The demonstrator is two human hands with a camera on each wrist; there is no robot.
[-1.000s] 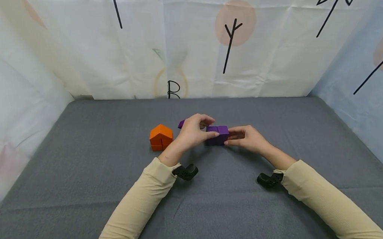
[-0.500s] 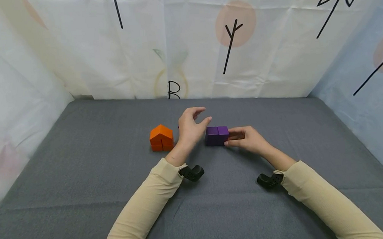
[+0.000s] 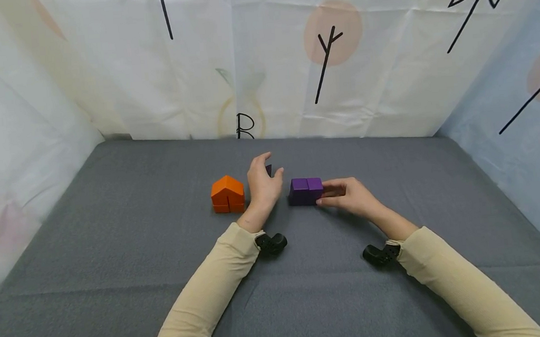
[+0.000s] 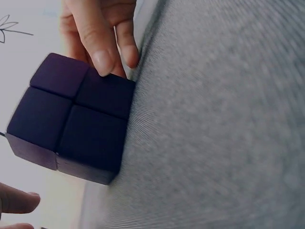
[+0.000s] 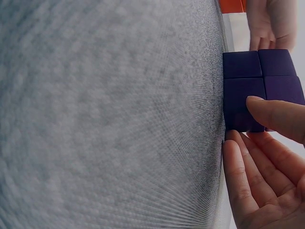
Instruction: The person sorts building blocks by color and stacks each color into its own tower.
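Purple cube blocks [image 3: 305,192] stand in a squarish stack at mid-table, two cubes wide and two high in the left wrist view. My right hand [image 3: 347,198] grips the stack's right side, its thumb [image 5: 274,112] on the near face and the fingers along the side. Left of the stack, my left hand [image 3: 263,185] reaches over a dark triangular piece [image 3: 269,170], mostly hidden behind it. Thumb and index finger are spread, the piece showing between them. In the left wrist view only fingertips of this hand show, at the lower left corner.
An orange house-shaped block set [image 3: 227,194] with a peaked top stands just left of my left hand. The table has a grey cloth [image 3: 337,300]. White printed curtains [image 3: 280,56] hang along the back and both sides.
My left hand has let go of the purple stack and moved left and back to the triangular piece, whose end now shows between thumb and finger. The right hand has stayed in place.
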